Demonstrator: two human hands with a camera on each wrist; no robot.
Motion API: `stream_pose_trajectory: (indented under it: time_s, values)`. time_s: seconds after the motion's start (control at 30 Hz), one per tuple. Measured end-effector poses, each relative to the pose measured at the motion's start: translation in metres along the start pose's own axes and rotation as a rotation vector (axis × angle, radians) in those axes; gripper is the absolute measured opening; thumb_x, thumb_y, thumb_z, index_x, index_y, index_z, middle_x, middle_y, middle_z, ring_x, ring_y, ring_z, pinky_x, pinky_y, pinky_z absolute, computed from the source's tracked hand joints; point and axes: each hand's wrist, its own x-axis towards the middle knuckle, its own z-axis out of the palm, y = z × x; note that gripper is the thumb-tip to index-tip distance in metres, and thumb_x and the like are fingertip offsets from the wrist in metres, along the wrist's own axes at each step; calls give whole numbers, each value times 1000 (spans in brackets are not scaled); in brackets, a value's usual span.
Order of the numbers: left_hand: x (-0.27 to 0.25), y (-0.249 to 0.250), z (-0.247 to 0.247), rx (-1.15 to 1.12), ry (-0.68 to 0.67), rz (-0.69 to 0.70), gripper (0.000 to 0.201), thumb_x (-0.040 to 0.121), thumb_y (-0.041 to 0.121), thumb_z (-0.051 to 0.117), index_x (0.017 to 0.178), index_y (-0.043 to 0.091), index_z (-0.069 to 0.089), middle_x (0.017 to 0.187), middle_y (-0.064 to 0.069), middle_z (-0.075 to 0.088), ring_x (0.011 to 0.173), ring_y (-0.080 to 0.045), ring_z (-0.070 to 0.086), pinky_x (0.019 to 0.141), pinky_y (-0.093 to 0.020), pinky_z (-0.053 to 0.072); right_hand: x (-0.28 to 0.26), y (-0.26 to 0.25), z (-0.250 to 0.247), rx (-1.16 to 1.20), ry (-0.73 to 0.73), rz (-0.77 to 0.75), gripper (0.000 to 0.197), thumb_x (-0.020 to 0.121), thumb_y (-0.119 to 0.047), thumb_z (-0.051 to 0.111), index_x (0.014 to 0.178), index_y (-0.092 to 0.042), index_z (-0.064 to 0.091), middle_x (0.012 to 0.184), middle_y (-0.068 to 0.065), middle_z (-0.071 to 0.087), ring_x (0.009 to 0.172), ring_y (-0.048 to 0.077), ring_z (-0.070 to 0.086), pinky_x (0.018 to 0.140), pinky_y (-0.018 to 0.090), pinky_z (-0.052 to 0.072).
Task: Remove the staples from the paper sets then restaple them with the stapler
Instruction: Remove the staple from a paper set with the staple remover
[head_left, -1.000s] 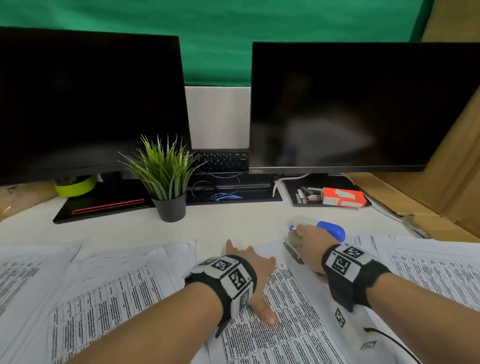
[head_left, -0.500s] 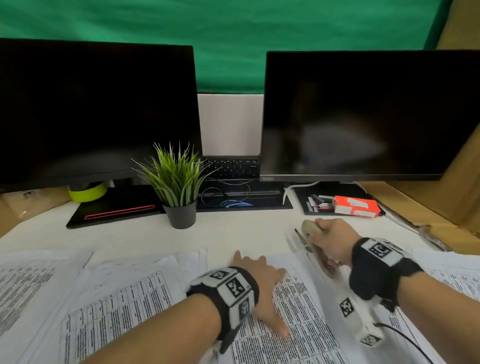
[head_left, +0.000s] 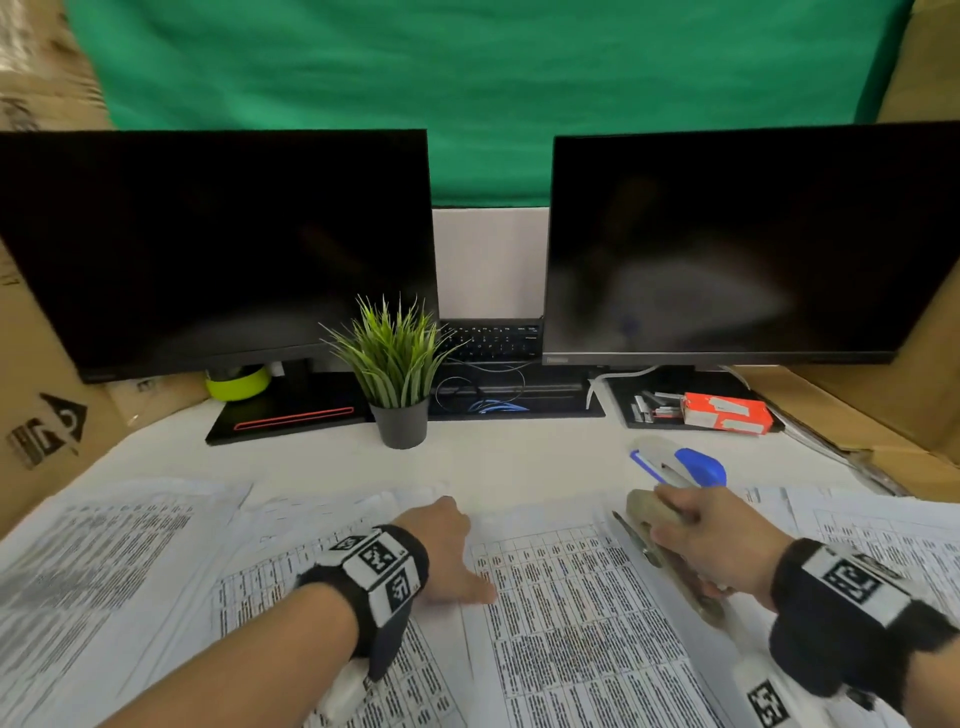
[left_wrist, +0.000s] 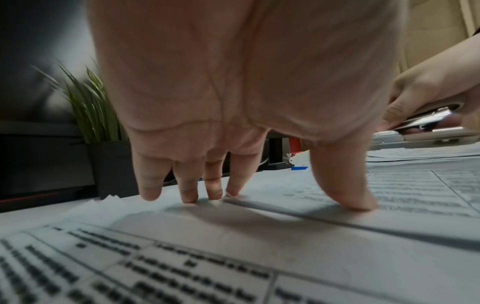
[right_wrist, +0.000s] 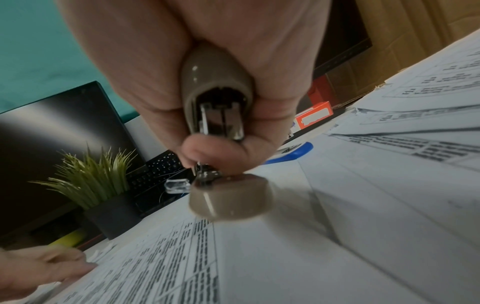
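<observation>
I log: beige stapler (head_left: 655, 525) with silver metal inside, under my right fingers; blue-and-white stapler (head_left: 675, 466) just beyond those fingertips; white paper sets (head_left: 561, 613) with black printed tables beneath my left fingers; green plant (head_left: 390, 349) in dark grey pot; orange-red box (head_left: 726, 413); green backdrop (head_left: 467, 78).

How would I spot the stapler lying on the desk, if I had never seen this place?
Find the right-hand monitor, then drop to the white desk in front of it. The blue stapler lies there, just beyond the right hand and short of the orange box. Its bright blue body separates it from the beige stapler which that hand grips.
</observation>
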Motion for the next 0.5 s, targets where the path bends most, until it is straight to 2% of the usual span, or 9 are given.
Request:
stream_pose_trajectory:
  time_s: [0.1, 0.2, 0.3, 0.37, 0.43, 0.5]
  values:
    - [-4, -3, 0, 12, -67, 29, 100, 75, 73, 60, 150, 15, 27, 147, -5, 28, 130, -28, 41, 108, -42, 39, -3, 2, 2, 59, 8, -8, 39, 94, -13, 55, 132, -19, 53, 62, 1, 51, 41, 12, 42, 37, 18, 37]
    - [-15, -4, -4, 58, -114, 44, 101, 76, 72, 60, 154, 21, 21, 155, -4, 21, 139, -30, 31, 115, -46, 26, -6, 4, 1, 46, 9, -12, 28, 94, -12, 55, 122, -17, 58, 59, 0, 49, 35, 9, 39, 37, 18, 36]
    - [-20, -1, -3, 83, -62, 40, 87, 81, 70, 56, 147, 18, 36, 150, -3, 34, 137, -27, 34, 118, -49, 16, -7, 7, 2, 51, -2, 1, 41, 94, -14, 55, 134, -17, 51, 64, 1, 49, 41, 11, 40, 37, 18, 36]
    - [-20, 1, 0, 11, 58, 48, 75, 83, 67, 55, 137, 15, 48, 139, -2, 45, 129, -25, 42, 117, -47, 19, -9, 8, 4, 42, -9, 1, 49, 95, -15, 55, 142, -20, 42, 66, 1, 49, 45, 14, 42, 38, 18, 37]
    - [-17, 5, 4, -95, 160, 83, 66, 86, 62, 54, 131, 14, 51, 134, 0, 46, 122, -23, 45, 112, -40, 30, -10, 8, 7, 36, -14, 4, 50, 94, -15, 55, 142, -20, 41, 68, 0, 48, 48, 16, 43, 38, 18, 38]
    - [-16, 10, 7, -134, 155, 119, 65, 89, 60, 52, 132, 12, 48, 135, -2, 45, 121, -22, 46, 104, -36, 38, -10, 11, 8, 20, -20, -5, 46, 93, -16, 56, 138, -17, 47, 74, -1, 49, 51, 18, 45, 39, 19, 41]
